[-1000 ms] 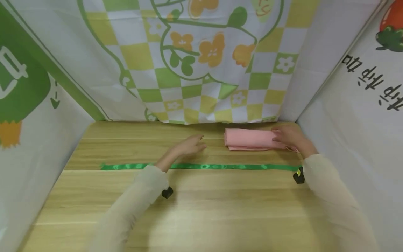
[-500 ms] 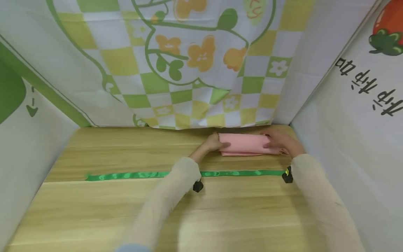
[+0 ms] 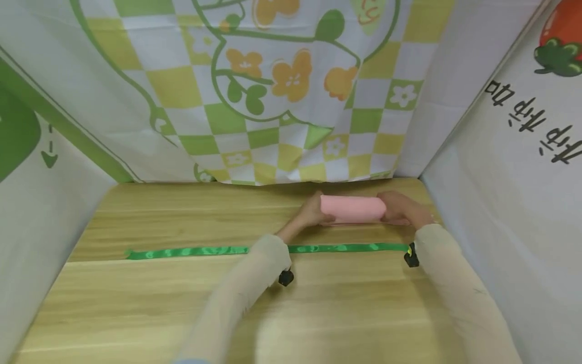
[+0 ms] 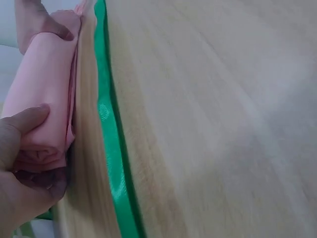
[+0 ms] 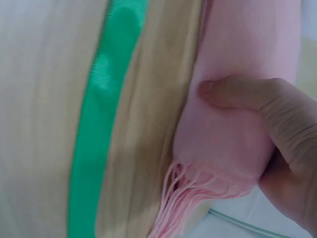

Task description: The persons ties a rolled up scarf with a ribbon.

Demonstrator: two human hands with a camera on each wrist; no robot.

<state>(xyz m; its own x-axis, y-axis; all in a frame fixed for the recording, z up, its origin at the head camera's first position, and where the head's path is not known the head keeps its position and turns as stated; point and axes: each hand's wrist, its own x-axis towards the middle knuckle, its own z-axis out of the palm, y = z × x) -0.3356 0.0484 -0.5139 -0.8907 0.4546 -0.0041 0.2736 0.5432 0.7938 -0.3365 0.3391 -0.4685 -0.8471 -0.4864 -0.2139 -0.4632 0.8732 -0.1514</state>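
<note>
A pink scarf (image 3: 352, 209), folded into a thick roll, lies along the back right of the table. Its left end is in the grip of my left hand (image 3: 313, 210), thumb over the front and fingers under the folded layers, as the left wrist view shows. My right hand (image 3: 402, 208) holds the other end. In the right wrist view that thumb presses on the cloth just above a loose fringe (image 5: 181, 203); the fingers behind the roll are hidden.
A green ribbon (image 3: 195, 251) runs across the wooden table (image 3: 345, 303) in front of the scarf. Behind it hangs a checked curtain (image 3: 277, 131). White walls (image 3: 500, 192) close in both sides, the right one near my right arm.
My left hand has moved right and taken hold of the scarf's left end. The right hand stays at the right end, its grip shifted slightly inward. The head view has turned a little left.
</note>
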